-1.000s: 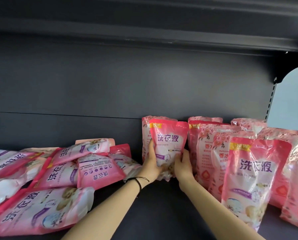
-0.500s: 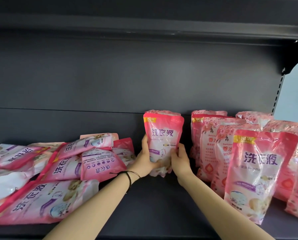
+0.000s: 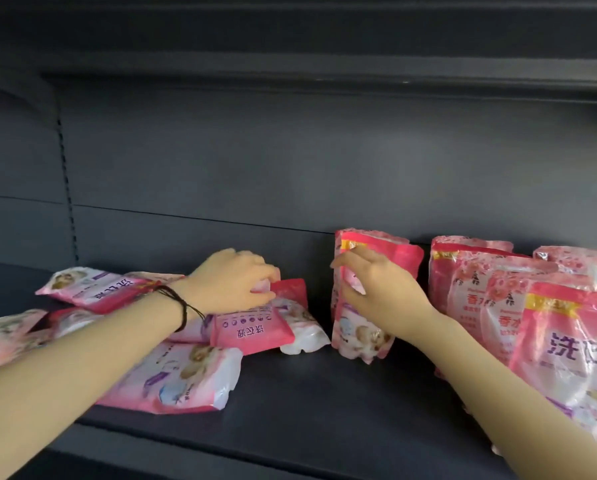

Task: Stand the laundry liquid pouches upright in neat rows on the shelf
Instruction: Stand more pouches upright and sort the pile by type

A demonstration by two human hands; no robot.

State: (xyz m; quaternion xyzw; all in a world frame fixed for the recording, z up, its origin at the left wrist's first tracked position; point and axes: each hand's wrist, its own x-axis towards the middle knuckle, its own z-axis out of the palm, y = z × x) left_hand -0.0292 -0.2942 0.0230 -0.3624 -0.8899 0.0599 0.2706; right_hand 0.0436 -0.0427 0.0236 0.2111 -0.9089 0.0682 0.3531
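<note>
The left hand rests on the heap of lying pouches at the left of the shelf. Its fingers are curled down over the edge of a pale pouch beside a red-pink corner, but blur hides whether they pinch it or only press. The right hand hangs in front of the upright pouch, fingers loosely spread and bent, gripping nothing that shows; whether the tips touch the film I cannot tell. That pouch stands near the back panel, apart from the standing rows further right, with a bare gap between them. The next lift turns on this: the pouch to take lies flat directly beneath the left fingers and well left of the right hand, so the left is the nearer of the 2. The pouch with upside-down print, just below the left wrist, seems to have its top toward the shelf's front edge — I judge it needs a half turn as well as tipping up. At least 5 pouches lie flat, so the task looks roughly half done.
</note>
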